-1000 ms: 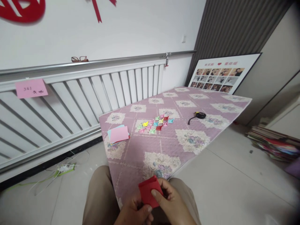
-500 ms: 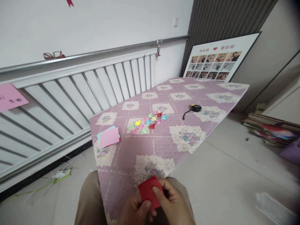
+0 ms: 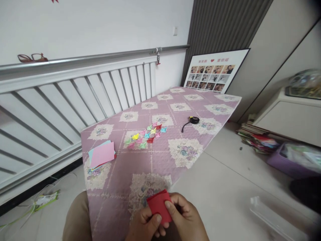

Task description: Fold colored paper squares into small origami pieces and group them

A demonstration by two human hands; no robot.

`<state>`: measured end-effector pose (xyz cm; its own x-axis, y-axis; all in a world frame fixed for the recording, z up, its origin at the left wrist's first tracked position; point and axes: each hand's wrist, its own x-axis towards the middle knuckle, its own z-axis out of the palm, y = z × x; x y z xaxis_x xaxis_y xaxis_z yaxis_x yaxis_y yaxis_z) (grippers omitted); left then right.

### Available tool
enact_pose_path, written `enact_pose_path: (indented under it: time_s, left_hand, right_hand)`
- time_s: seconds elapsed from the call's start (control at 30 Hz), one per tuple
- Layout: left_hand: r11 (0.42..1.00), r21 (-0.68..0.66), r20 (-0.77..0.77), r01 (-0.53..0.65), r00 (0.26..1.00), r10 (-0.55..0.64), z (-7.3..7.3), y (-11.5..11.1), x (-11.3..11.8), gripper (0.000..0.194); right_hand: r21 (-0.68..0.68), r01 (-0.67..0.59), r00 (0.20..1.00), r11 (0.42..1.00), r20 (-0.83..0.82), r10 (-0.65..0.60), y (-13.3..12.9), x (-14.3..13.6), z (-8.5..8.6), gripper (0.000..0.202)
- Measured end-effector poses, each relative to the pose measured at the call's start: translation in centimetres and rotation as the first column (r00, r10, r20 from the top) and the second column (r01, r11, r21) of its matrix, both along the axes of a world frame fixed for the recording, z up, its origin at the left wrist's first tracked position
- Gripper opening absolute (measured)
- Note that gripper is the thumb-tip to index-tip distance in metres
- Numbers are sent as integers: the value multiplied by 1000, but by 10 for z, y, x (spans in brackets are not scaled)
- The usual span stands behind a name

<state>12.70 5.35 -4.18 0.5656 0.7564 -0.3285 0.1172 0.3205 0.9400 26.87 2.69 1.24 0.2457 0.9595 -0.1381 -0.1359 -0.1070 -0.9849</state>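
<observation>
A folded piece of red paper (image 3: 159, 205) is held near the front edge of the table, its layers showing at the top. My left hand (image 3: 145, 223) pinches its lower left part, thumb on top. On the right side, my right hand (image 3: 184, 214) grips it with the thumb pressed on the face and the fingers curled behind. Several small folded paper pieces (image 3: 147, 135) in pink, green, yellow, blue and red lie mid-table. To their left rests a stack of coloured paper sheets (image 3: 102, 154), pink on top.
A black tape measure (image 3: 194, 120) with a strap lies on the flowered tablecloth (image 3: 130, 160). Behind the table runs a white radiator (image 3: 100, 93), with glasses (image 3: 32, 58) on the pipe above. A photo board (image 3: 215, 72) leans at the back. Books and a purple bin (image 3: 288, 160) stand at right.
The view has turned to the right, so the table and its items appear further left. Both hands still hold the red paper, which looks slightly more upright.
</observation>
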Motion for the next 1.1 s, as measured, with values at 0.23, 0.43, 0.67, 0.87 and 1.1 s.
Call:
enact_pose_path:
  time_s: [0.23,0.43,0.67,0.87,1.1]
  left_hand:
    - [999,48,35,1,999,-3,7,-2,14,63]
    - [997,57,50,45,998,-48,20,1,10,64]
    - [998,44,34,45,998,-47,28,10,-12,57]
    - [1000,-7,-8,13,1000,-13,32,15,-28,52]
    - [996,-27,-67,-85,994,84,35,16,-47,39]
  right_hand:
    - [-33,10,975,999,-223,-17,-4,4,16,35]
    - [-68,66,991,996,-112,-74,-2,5,16,39]
    - [-60,71,994,996,-76,-75,10,-11,12,39]
    - [-55,51,998,997,-23,-52,26,-26,26,44]
    - [-213,-90,994,973,35,100,37,-43,11,44]
